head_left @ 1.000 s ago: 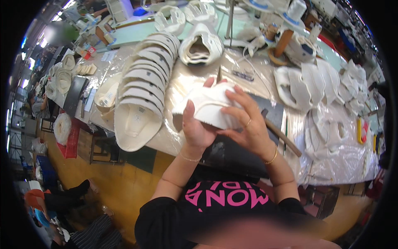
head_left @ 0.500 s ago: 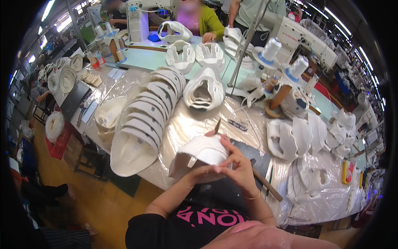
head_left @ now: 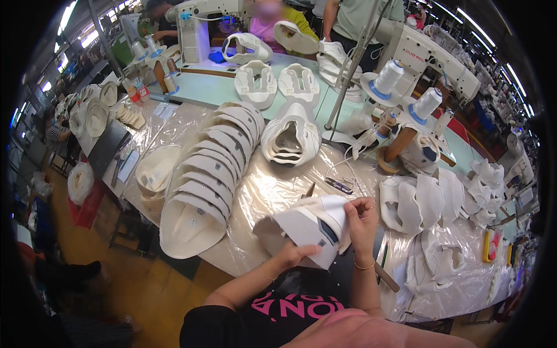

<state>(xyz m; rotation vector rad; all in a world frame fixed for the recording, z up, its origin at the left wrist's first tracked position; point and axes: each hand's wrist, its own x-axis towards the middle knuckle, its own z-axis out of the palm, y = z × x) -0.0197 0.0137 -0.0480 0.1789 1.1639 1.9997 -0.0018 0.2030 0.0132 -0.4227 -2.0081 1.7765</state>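
Above the near edge of the table I hold a white shoe upper with a dark, narrow patch on its side. My left hand grips its lower edge, thumb on the outer face. At the other end, my right hand pinches the upper's edge between bent fingers. A dark pointed tip sticks up just behind the upper; the rest of it is hidden. Beyond it lie small thread snips. A wooden handle rests beside my right wrist.
A long row of nested shoe uppers stands left of my hands. Another stack of uppers sits ahead. Loose white pieces spread over the right side. White thread cones and a sewing machine stand behind. Across the table, a person handles an upper.
The upper has been turned, so its side with the dark patch now shows. My right hand has moved right and up to its edge. The person opposite has lifted an upper.
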